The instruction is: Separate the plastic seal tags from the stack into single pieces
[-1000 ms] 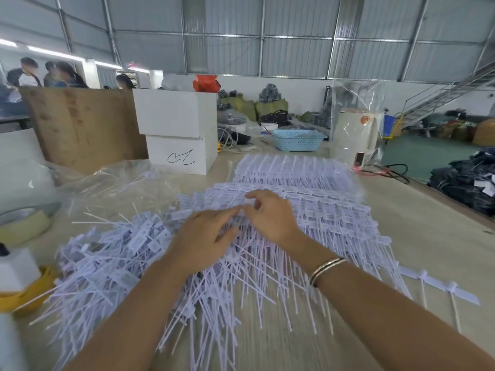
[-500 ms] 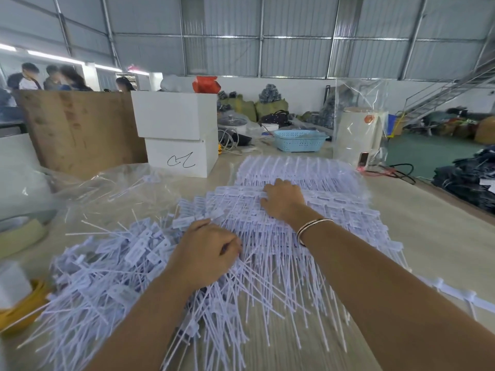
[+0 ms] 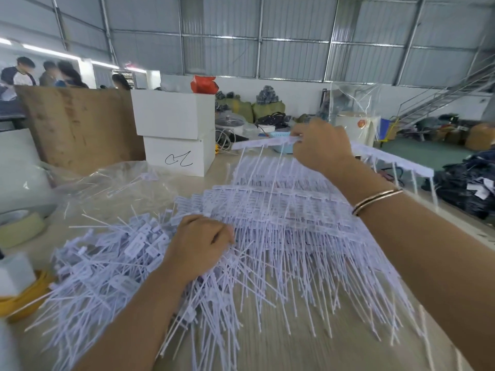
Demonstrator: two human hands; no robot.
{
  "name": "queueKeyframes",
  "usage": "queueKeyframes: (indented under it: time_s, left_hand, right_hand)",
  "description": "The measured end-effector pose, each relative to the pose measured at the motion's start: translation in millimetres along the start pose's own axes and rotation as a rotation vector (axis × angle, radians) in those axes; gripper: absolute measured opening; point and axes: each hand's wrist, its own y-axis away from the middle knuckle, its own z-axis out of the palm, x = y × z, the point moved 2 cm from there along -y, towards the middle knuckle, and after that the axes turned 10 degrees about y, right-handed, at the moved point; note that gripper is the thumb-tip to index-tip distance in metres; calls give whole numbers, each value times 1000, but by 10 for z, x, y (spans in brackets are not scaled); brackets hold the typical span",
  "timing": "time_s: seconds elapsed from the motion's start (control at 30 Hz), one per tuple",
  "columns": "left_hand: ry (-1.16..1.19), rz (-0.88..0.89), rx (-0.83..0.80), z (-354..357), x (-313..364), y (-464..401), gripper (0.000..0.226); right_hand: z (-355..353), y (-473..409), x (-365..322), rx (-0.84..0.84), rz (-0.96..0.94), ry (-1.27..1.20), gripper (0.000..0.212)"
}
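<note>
Strip of seal tags (image 3: 267, 142) lies crosswise, tails down.

My right hand (image 3: 322, 148) hides the middle of the raised strip of tags (image 3: 267, 142), and I can't see its fingertips. Under my left hand (image 3: 199, 245) the fingertips sink into the stack (image 3: 281, 218); the tag print is unreadable.

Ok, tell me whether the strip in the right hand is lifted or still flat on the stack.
Lifted: the right hand holds the strip above the stack, tails hanging.
</note>
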Motion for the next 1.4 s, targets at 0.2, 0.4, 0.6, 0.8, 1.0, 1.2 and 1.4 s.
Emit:
queueKeyframes:
  time_s: [0.2, 0.4, 0.6, 0.8, 1.0, 1.2, 1.4]
  left_hand:
    - [574, -212, 291, -46, -43, 2, 42]
    - [554, -128, 263, -81, 25, 3, 27]
    - [394, -123, 115, -9, 187, -27, 19]
    - [449, -3, 132, 14, 409, -33, 10]
    - [517, -153, 239, 6, 373, -62, 19]
    - [734, -305, 183, -27, 372, -106, 49]
    - [1189, -458, 124, -71, 368, -129, 54]
  right_hand:
    - [73, 526, -77, -132, -117, -10, 35]
    - [482, 1066, -151, -161, -151, -151, 31]
    - [539, 1098, -162, -363, -149, -315, 25]
    - [327, 989, -528, -546, -286, -529, 14]
    - [263, 978, -573, -548, -296, -681, 24]
    - [230, 982, -546, -452, -312, -809, 19]
    - [229, 988, -622, -146, -351, -682, 18]
